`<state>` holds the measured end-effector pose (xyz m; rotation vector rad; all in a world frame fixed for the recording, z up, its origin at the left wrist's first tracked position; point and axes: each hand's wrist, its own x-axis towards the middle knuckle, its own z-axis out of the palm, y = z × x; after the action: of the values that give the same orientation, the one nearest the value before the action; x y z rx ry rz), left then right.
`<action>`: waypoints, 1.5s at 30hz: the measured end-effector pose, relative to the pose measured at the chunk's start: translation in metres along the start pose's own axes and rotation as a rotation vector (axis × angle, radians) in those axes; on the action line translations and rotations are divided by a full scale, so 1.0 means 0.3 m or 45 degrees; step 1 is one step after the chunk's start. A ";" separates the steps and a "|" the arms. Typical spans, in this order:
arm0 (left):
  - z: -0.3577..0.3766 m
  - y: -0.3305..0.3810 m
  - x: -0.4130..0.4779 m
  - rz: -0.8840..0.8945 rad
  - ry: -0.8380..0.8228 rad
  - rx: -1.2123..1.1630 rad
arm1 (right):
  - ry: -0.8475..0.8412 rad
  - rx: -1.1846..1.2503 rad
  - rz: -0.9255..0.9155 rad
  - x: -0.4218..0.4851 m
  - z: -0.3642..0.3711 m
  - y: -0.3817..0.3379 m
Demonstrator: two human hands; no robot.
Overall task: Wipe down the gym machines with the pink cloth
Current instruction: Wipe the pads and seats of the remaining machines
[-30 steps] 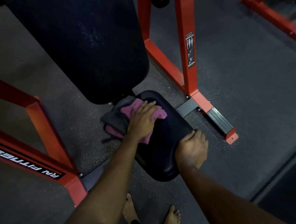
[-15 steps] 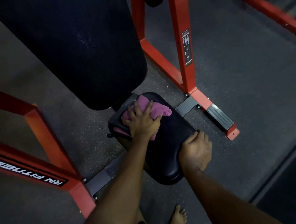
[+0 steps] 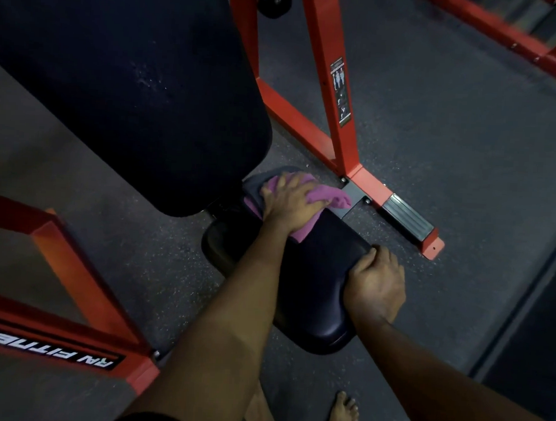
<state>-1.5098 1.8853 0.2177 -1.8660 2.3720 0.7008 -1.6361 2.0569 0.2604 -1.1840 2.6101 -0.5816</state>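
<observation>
The pink cloth (image 3: 330, 195) lies on the far end of the seat pad (image 3: 315, 276), pressed down by the left hand (image 3: 289, 206) with flat, spread fingers. The right hand (image 3: 376, 283) curls over the seat's right edge. The seat wipe is underway; next should come a pull toward the near end. Compared with before, the cloth is farther away

Speckled grey rubber floor (image 3: 450, 155), bare left foot (image 3: 257, 410) and bare right foot (image 3: 343, 416) at the bottom edge, darker mat (image 3: 533, 352) along the right.

Dim, murky shadows, soft blur, edges warped
</observation>
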 end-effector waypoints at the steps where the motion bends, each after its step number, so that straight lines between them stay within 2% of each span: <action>1: 0.002 -0.015 -0.020 -0.045 0.025 -0.044 | 0.003 -0.006 0.008 -0.002 -0.003 -0.004; 12: -0.008 -0.211 -0.363 -0.611 0.105 -0.091 | -0.034 0.009 0.029 -0.008 -0.025 -0.017; 16: 0.030 -0.166 -0.564 -0.823 0.154 -0.277 | -0.057 0.060 0.045 -0.015 -0.027 -0.018; 20: 0.065 0.029 -0.682 -0.620 0.126 -0.196 | -0.074 0.222 0.058 -0.013 -0.023 0.012; 25: 0.026 0.072 -0.398 -0.386 -0.005 -0.160 | -0.113 0.585 0.190 -0.010 -0.040 0.032; 29: 0.005 0.127 -0.306 -0.422 -0.070 -0.118 | -0.198 0.743 0.294 0.005 -0.062 0.035; 32: 0.016 0.180 -0.472 -0.339 -0.011 -0.132 | -0.346 0.870 0.314 0.014 -0.073 0.049; 36: 0.064 0.286 -0.662 -0.198 0.110 -0.052 | -0.639 1.221 0.509 0.037 -0.080 0.104; 40: 0.055 0.275 -0.509 -0.203 0.050 -0.033 | -0.839 1.294 0.418 0.070 -0.128 0.114; 45: 0.021 0.295 -0.333 -0.320 -0.014 -0.117 | -0.889 1.310 0.359 0.084 -0.132 0.112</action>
<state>-1.5663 1.9941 0.2710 -2.1399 2.0782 0.8029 -1.6890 2.0684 0.2802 -0.5092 1.4762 -1.0206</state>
